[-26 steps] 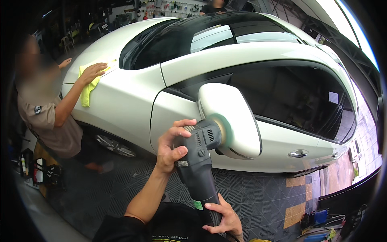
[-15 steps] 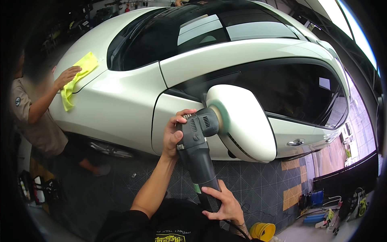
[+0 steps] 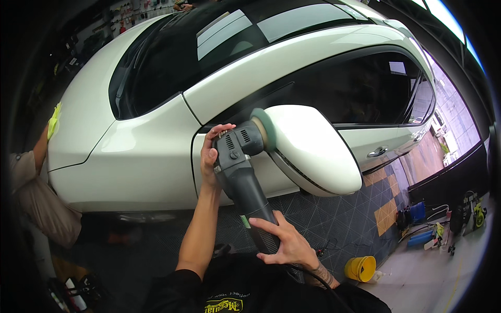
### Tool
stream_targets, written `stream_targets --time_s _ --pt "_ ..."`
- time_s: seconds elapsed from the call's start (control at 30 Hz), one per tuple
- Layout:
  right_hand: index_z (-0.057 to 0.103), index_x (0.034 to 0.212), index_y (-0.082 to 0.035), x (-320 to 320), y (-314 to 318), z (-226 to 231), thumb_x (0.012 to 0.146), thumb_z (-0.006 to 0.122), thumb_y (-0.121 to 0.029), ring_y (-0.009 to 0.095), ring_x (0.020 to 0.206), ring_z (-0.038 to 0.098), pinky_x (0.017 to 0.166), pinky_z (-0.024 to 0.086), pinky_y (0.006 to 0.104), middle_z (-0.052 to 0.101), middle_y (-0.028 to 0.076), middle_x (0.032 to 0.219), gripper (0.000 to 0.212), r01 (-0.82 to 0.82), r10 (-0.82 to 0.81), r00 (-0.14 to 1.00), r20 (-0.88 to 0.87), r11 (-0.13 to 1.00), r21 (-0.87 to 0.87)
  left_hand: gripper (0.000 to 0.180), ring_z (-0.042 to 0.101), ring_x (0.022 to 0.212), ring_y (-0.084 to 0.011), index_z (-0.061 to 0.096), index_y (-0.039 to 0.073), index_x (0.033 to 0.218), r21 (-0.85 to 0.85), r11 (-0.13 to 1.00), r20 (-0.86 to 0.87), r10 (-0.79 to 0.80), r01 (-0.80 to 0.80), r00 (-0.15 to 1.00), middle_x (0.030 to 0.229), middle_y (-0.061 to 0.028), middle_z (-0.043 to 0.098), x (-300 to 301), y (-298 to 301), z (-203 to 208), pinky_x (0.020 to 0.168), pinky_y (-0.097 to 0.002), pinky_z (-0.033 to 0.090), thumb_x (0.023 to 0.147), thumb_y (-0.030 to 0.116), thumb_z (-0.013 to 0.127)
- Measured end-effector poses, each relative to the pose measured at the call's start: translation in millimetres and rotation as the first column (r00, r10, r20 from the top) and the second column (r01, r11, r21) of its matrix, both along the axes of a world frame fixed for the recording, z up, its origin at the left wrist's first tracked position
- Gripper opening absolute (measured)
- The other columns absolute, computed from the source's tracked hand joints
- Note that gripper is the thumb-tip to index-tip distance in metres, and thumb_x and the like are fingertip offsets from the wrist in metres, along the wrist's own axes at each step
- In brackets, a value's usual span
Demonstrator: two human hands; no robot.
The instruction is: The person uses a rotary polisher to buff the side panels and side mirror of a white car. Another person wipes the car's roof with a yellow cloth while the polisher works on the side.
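Observation:
A dark grey rotary polisher is held in both my hands. My left hand wraps its head near the vents, while my right hand is closed round the rear of the body, by the cable. The green-edged foam pad presses on the front end of the white side mirror. That mirror stands out from the door of a white car. How the pad's face meets the paint is hidden behind its own edge.
At the left a co-worker's hand holds a yellow cloth on the car's front. A yellow bucket stands on the floor at lower right. Beyond it lie blue items and hoses. The black cable runs past my right forearm.
My view has turned, and the polisher pad sits further toward the mirror's front edge. The co-worker and yellow cloth have shifted further left.

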State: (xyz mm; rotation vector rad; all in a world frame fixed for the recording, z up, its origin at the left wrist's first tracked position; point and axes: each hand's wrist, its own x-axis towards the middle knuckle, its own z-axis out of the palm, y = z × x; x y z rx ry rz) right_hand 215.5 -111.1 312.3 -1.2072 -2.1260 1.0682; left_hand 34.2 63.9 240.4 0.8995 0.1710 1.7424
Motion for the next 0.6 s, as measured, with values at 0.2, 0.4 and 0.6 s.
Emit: stream_targets --time_s 0.2,0.4,0.6 --pt "0.044 0.14 -0.028 -12.6 4.6 -11.4 0.062 0.08 -0.016 0.039 0.104 0.056 0.088 0.05 0.0427 0.044 0.021 0.123 0.087 0.014 -0.014 1.0 0.003 1.0 0.01 0.066 0.047 0.123 -0.0309 0.042 0.005 0.126 0.008 0.994 -0.059 -0.112 0.113 0.992 0.133 -0.0191 0.041 -15.7 17.6 -10.4 0.082 -0.0489 0.059 0.083 0.049 0.065" --pt "0.049 0.138 -0.021 -7.0 -5.6 -23.3 0.061 0.082 -0.022 0.034 0.108 0.054 0.092 0.047 0.0436 0.046 0.018 0.119 0.083 0.03 -0.029 1.0 -0.01 0.999 0.027 0.057 0.049 0.123 -0.03 0.053 0.006 0.118 -0.09 0.962 -0.024 -0.262 0.259 0.965 0.138 -0.0201 0.044 -17.9 6.0 -9.9 0.099 -0.042 0.049 0.076 0.038 0.075" --pt "0.048 0.138 -0.024 3.2 -16.4 -18.1 0.062 0.082 -0.021 0.035 0.108 0.054 0.092 0.048 0.0432 0.046 0.019 0.122 0.084 0.021 -0.022 1.0 0.017 1.0 0.011 0.056 0.048 0.125 -0.0317 0.054 0.006 0.118 -0.083 0.974 -0.008 -0.214 0.213 0.977 0.134 -0.0195 0.046 -4.1 -8.7 -12.6 0.1 -0.0434 0.048 0.074 0.036 0.072"
